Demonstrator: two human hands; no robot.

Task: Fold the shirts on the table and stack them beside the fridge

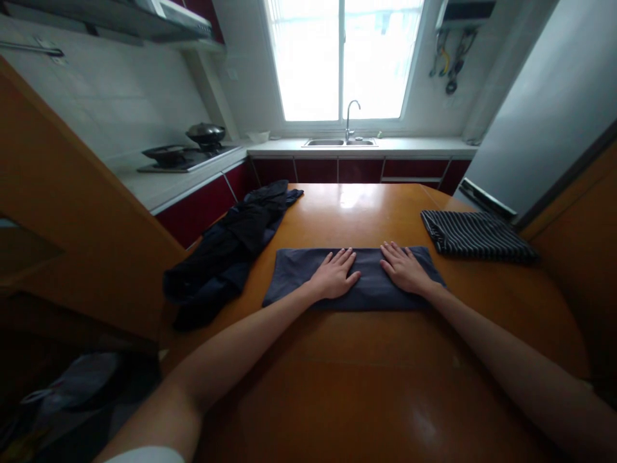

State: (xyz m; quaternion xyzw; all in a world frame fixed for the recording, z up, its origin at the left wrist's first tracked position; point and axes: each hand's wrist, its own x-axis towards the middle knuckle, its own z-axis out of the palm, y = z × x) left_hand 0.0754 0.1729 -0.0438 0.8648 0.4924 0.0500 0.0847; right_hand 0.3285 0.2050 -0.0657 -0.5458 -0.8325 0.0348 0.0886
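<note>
A dark blue-grey piece of cloth [294, 276], folded into a long rectangle, lies flat across the wooden table [347, 373]. My left hand [336, 274] rests palm down on its middle, fingers outstretched. Palm down too, my right hand [405, 267] lies on the right part of the cloth with its fingers stretched away from me. Neither hand grips anything. The cloth's exact kind cannot be told from its folded shape.
Dark crumpled clothes [231, 244] lie along the table's left edge. On the right sits a folded black-and-white striped cloth [477, 233]. Beyond the table are a counter with a sink [325, 143], a stove [193, 159] with pans, and a fridge [540, 109].
</note>
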